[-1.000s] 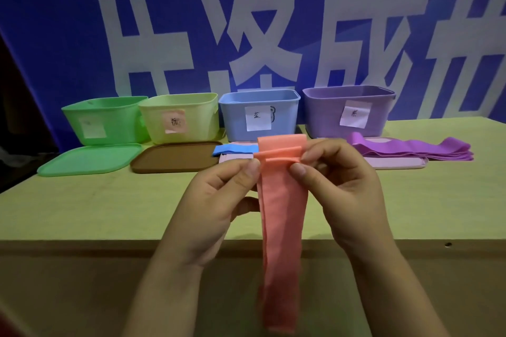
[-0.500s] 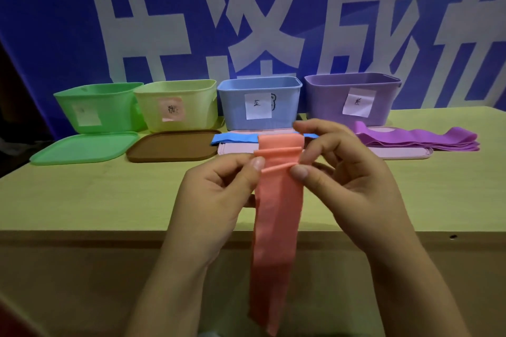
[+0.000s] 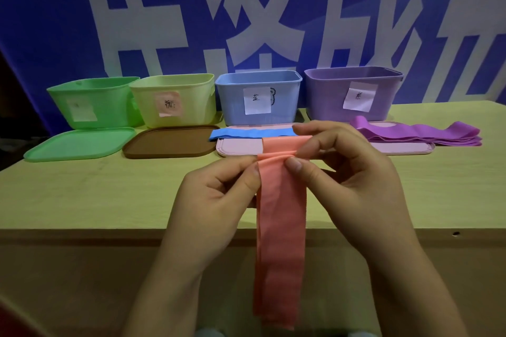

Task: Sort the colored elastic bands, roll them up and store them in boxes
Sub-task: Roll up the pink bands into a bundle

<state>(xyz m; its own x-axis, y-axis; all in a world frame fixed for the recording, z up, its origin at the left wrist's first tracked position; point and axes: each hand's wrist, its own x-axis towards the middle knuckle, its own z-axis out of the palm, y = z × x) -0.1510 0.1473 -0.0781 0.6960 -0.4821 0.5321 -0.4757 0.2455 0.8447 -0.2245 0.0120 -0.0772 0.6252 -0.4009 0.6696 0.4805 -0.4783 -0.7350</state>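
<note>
A staged demonstration room rather than a home: a blue banner (image 3: 54,22) with huge white characters backs a plain wooden surface (image 3: 95,194) holding four labelled boxes (image 3: 257,98).

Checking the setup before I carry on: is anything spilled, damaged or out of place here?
Nothing stands out. Four open boxes stand in a row, lids flat before them; both hands pinch the pink band, and the purple bands are stacked.

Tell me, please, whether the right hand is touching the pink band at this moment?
Touching. The head view shows the right hand pinching the pink band at its folded top, thumb in front.
</note>
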